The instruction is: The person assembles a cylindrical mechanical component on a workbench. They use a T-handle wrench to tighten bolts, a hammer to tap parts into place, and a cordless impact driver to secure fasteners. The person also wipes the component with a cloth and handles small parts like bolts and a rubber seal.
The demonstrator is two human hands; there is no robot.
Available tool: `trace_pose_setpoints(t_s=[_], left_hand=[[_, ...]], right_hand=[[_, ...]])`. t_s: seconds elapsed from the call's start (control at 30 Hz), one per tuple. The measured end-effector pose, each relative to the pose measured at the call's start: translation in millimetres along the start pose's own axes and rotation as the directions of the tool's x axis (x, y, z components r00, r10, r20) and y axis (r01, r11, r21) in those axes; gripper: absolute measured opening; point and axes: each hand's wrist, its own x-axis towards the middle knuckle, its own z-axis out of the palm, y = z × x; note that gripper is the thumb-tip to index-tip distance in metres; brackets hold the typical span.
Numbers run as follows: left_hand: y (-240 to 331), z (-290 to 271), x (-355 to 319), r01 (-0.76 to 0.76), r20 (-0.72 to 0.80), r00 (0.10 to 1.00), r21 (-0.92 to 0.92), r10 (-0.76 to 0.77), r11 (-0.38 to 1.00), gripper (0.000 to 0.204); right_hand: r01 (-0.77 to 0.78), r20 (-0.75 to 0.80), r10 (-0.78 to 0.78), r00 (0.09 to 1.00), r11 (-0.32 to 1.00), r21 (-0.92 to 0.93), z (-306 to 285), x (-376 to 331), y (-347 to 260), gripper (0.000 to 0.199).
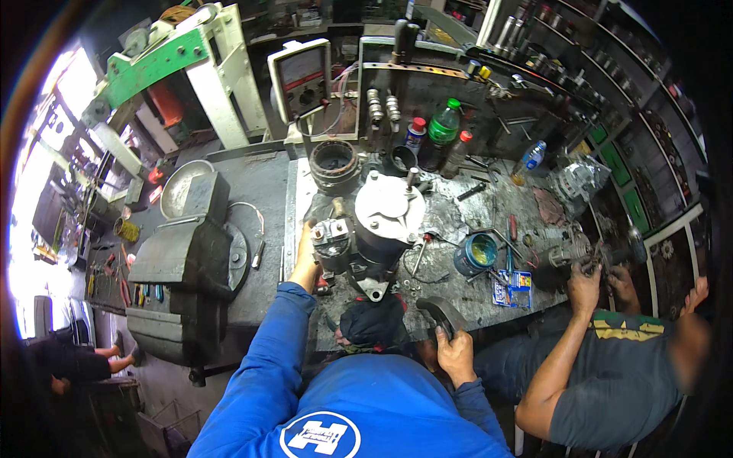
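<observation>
A starter motor (372,252) stands upright on the bench in front of me, with a pale silver end cover on top and a dark body. Its smaller solenoid cylinder (331,238) sits along the left side. My left hand (306,256) grips that side of the motor, its fingertips mostly hidden. Low and near my body, my right hand (456,353) is closed round a black curved tool (440,314), whose kind I cannot make out. The tool is apart from the motor. A dark cloth (372,320) lies at the bench edge just before the motor.
A big bench vise (179,267) stands left. Behind the motor are a round metal housing (336,166), a green-capped bottle (443,126) and a spray can (414,135). To the right are a blue tin (475,254), loose tools and a co-worker (611,374) handling a metal part.
</observation>
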Motion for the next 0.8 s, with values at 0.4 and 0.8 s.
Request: trace_pose_setpoints(t_s=[0.4,0.8], left_hand=[[32.6,-68.7,-75.5,-0.805,0.784,0.586,0.593,0.204,0.034,0.026],[181.6,-127.4,-24.5,-0.374,-0.003,0.919,-0.324,0.395,0.869,0.039]], right_hand=[[0.053,0.016,-0.053,0.998,0.999,0.003,-9.4,-3.2,-7.3,0.035],[0.014,-0.042,-0.013,0.999,1.000,0.019,-14.1,-6.8,-19.8,0.030]])
